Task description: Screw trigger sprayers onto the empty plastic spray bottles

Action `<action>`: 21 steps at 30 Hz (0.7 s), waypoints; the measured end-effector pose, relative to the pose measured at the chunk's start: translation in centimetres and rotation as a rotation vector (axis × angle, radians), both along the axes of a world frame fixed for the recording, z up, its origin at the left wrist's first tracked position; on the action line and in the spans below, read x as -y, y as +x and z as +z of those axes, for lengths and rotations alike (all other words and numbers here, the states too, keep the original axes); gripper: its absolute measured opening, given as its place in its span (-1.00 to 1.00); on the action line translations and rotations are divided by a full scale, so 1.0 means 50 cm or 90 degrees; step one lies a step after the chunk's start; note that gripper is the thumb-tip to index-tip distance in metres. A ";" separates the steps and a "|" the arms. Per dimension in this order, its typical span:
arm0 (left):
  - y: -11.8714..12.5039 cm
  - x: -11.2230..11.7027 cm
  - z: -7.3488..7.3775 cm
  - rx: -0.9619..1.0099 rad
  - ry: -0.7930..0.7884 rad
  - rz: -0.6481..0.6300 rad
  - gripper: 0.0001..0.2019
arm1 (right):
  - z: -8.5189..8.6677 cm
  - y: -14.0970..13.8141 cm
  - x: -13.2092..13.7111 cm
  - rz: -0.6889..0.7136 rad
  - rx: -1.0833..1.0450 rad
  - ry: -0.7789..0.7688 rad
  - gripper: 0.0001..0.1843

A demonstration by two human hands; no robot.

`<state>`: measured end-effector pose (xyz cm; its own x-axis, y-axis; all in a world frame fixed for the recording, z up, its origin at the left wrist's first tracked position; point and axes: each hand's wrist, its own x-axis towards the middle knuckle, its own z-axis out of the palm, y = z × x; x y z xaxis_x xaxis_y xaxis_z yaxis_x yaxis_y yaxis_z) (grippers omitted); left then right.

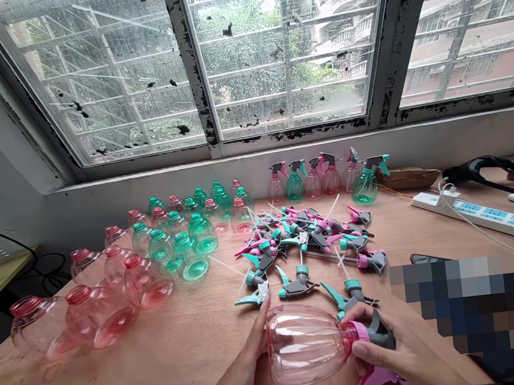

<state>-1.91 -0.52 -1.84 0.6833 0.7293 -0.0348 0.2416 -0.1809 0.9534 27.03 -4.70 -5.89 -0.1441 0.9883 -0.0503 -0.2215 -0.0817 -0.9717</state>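
Note:
A clear pink spray bottle (pixel 305 343) lies on its side in the air near the table's front edge, its base to the left. My left hand (pixel 252 364) is wrapped around the base end. At the neck, the fingers of my right hand (pixel 387 341) grip the pink collar of the grey and pink spray head (pixel 379 329), which sits on the bottle's mouth. Whether the thread is fully tightened I cannot tell. Just beyond my hands lies a heap of loose spray heads (pixel 303 236) in grey, pink and teal, several with white tubes.
Open pink bottles (pixel 100 316) and green bottles (pixel 185 255) stand at the left. Several bottles with spray heads (pixel 313 180) line the wall below the window. A white power strip (pixel 480 215) with cables lies at the right, near a partly blurred dark phone (pixel 429 257).

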 end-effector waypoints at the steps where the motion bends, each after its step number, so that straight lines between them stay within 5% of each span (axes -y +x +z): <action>1: 0.000 0.000 -0.001 -0.003 0.005 0.000 0.04 | 0.000 0.000 0.000 -0.004 0.006 0.002 -0.54; 11: 0.003 0.006 0.005 0.064 -0.100 0.011 0.09 | 0.002 0.000 0.002 -0.013 0.023 0.005 -0.55; 21: 0.001 0.009 -0.004 0.050 -0.039 0.027 0.04 | -0.004 0.002 -0.003 -0.005 0.019 0.034 -0.59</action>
